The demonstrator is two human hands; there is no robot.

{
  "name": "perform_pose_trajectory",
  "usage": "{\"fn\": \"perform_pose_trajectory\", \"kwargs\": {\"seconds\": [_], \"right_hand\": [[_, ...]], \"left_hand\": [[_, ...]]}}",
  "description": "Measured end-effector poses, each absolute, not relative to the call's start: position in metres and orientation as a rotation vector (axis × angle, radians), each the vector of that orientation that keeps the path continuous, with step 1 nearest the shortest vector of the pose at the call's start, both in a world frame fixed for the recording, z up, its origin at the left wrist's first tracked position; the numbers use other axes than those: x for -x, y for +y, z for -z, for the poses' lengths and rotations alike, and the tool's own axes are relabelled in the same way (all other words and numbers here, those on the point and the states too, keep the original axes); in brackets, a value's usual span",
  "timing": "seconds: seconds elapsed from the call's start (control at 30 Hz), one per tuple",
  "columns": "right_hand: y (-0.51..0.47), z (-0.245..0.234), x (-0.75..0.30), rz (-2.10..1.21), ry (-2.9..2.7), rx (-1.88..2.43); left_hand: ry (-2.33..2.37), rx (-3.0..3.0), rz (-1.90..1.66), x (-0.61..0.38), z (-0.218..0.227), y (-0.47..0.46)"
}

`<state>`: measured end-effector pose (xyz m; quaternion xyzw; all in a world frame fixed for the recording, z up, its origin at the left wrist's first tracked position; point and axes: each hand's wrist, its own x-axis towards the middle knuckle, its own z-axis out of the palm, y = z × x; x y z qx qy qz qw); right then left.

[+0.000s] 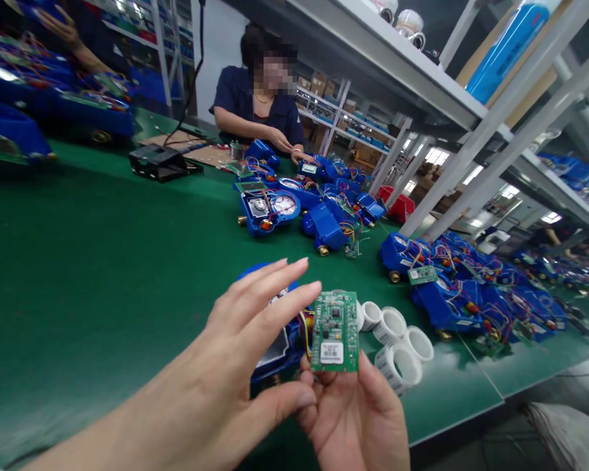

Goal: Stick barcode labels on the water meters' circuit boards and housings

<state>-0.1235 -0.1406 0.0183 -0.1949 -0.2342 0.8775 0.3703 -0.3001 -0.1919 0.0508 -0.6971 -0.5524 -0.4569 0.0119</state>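
A green circuit board (334, 330) with a white barcode label is held upright by its lower edges in my right hand (360, 418). My left hand (255, 333) is beside the board's left edge, fingers stretched out and thumb apart, with nothing gripped. Behind my left hand sits a blue meter housing (275, 356), mostly hidden, with coloured wires (305, 327) running close to the board. Just right of the board stand several white label rolls (397, 366) on the green table (127, 261).
Several blue meter housings (324, 226) with loose wires lie farther back; more (451, 301) line the right and far left. A black device (160, 160) stands at the back left. A co-worker (260, 98) sits across the table. Metal shelf posts (442, 157) rise at the right.
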Motion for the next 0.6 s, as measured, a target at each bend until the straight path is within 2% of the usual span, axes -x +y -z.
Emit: {"fn": "perform_pose_trajectory", "kwargs": {"seconds": [0.1,0.23,0.4,0.6], "right_hand": [[-0.139,-0.018,0.126,-2.187,-0.614,0.55],[-0.14,-0.017,0.129,-2.147,-0.637,0.61],[-0.138,-0.012,0.125,-2.204,-0.625,0.496],[-0.139,-0.016,0.125,-2.262,-0.601,0.438]], "left_hand": [[-1.632,2.306,1.36,0.299,-0.06,-0.174],[-1.688,2.208,1.436,0.291,-0.049,-0.164],[-1.678,2.074,1.367,0.285,-0.03,-0.168],[-1.696,2.055,1.387,0.283,-0.036,-0.174]]}}
